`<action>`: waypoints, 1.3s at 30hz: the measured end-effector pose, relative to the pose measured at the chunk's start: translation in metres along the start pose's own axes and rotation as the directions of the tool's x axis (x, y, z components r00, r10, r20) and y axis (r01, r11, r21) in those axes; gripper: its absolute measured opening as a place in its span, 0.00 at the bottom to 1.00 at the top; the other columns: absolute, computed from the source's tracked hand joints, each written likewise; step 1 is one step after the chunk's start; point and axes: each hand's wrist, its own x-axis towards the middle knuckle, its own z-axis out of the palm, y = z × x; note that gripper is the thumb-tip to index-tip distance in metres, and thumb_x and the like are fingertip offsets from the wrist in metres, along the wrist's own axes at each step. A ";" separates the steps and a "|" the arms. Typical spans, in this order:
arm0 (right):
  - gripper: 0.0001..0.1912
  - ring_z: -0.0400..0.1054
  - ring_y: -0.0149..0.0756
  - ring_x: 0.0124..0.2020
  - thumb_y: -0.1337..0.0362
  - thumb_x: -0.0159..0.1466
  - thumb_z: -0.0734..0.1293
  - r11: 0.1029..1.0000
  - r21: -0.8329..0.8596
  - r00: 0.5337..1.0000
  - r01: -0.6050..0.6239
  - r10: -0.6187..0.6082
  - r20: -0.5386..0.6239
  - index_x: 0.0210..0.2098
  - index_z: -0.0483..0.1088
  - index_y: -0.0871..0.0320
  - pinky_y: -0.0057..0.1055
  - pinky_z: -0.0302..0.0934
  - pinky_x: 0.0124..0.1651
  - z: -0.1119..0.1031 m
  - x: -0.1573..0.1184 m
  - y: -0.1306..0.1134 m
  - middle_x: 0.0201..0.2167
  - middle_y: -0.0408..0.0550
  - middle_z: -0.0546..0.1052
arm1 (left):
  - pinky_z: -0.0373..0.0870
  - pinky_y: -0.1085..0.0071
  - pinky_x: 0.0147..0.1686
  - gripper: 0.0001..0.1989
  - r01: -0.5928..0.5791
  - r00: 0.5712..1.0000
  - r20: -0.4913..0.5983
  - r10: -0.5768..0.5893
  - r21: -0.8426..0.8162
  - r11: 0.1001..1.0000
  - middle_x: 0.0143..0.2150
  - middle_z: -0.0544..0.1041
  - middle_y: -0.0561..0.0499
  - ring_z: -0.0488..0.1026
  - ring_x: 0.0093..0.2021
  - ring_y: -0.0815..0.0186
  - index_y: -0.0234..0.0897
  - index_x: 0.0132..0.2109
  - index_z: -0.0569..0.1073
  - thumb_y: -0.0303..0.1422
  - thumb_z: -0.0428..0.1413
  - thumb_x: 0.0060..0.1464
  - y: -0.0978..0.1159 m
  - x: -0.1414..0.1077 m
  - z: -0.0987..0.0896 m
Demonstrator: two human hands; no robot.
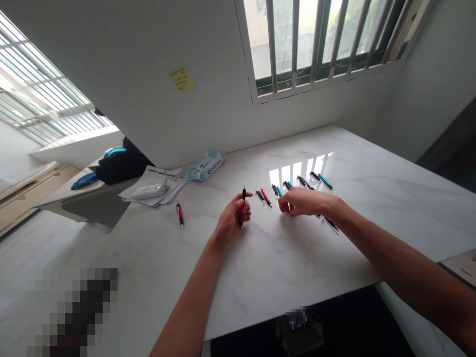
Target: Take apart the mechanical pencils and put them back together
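My left hand (pixel 232 219) holds a red and black pen (pixel 242 207) upright in its fingers, just above the white marble table (pixel 238 277). My right hand (pixel 303 202) reaches out to the right of it, palm down. Its fingertips are at a teal pen (pixel 278 191) in a loose row of several pens, and I cannot tell whether they grip it. The hand hides the middle of that row. A black pen (pixel 259 195) and a red pen (pixel 266 197) lie between my hands. Another red and black pen (pixel 180 215) lies alone to the left.
A stack of papers (pixel 154 186) with a white object on top and a blue-and-white wipes packet (pixel 206 166) lie at the table's back left. A dark bag (pixel 121 163) sits beyond its left end. The table's front edge runs below my hands.
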 end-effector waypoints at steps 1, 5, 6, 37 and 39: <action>0.12 0.71 0.34 0.28 0.78 0.55 0.72 1.000 0.007 1.000 0.010 -0.010 -0.026 0.33 0.77 0.54 0.30 0.59 0.29 -0.001 -0.001 0.001 0.29 0.44 0.80 | 0.56 0.75 0.26 0.16 -0.026 0.999 -0.022 0.027 0.054 0.998 0.29 0.59 0.57 0.56 0.26 0.71 0.41 0.55 0.73 0.41 0.55 0.63 -0.002 0.000 0.001; 0.07 0.67 0.33 0.26 0.65 0.58 0.77 0.999 0.023 0.982 0.033 -0.028 -0.188 0.31 0.74 0.53 0.31 0.55 0.29 -0.006 -0.001 -0.006 0.27 0.43 0.77 | 0.53 0.73 0.27 0.20 -0.156 0.972 -0.080 0.222 0.491 0.857 0.28 0.59 0.57 0.55 0.26 0.70 0.41 0.57 0.75 0.47 0.55 0.65 -0.011 0.001 0.004; 0.11 0.65 0.32 0.25 0.59 0.58 0.78 0.999 0.035 0.976 0.029 -0.021 -0.216 0.29 0.73 0.54 0.31 0.54 0.29 -0.007 0.000 -0.010 0.26 0.43 0.76 | 0.53 0.72 0.28 0.19 -0.180 0.958 -0.072 0.278 0.602 0.778 0.27 0.60 0.57 0.55 0.26 0.70 0.40 0.55 0.76 0.47 0.54 0.66 -0.013 0.000 0.006; 0.13 0.71 0.35 0.34 0.57 0.64 0.73 0.651 0.691 0.914 0.313 -0.007 -0.407 0.35 0.68 0.56 0.32 0.65 0.39 0.025 0.022 -0.039 0.30 0.43 0.75 | 0.61 0.71 0.33 0.22 -0.264 0.951 0.087 0.298 0.730 0.630 0.31 0.72 0.52 0.66 0.31 0.66 0.37 0.38 0.76 0.47 0.47 0.70 -0.011 -0.006 0.034; 0.14 0.71 0.34 0.33 0.57 0.62 0.75 0.632 0.703 0.905 0.325 0.008 -0.426 0.35 0.68 0.56 0.32 0.66 0.38 0.026 0.023 -0.040 0.30 0.42 0.75 | 0.62 0.70 0.32 0.22 -0.275 0.952 0.090 0.291 0.665 0.695 0.31 0.71 0.51 0.65 0.31 0.66 0.37 0.38 0.75 0.47 0.46 0.71 -0.014 -0.005 0.035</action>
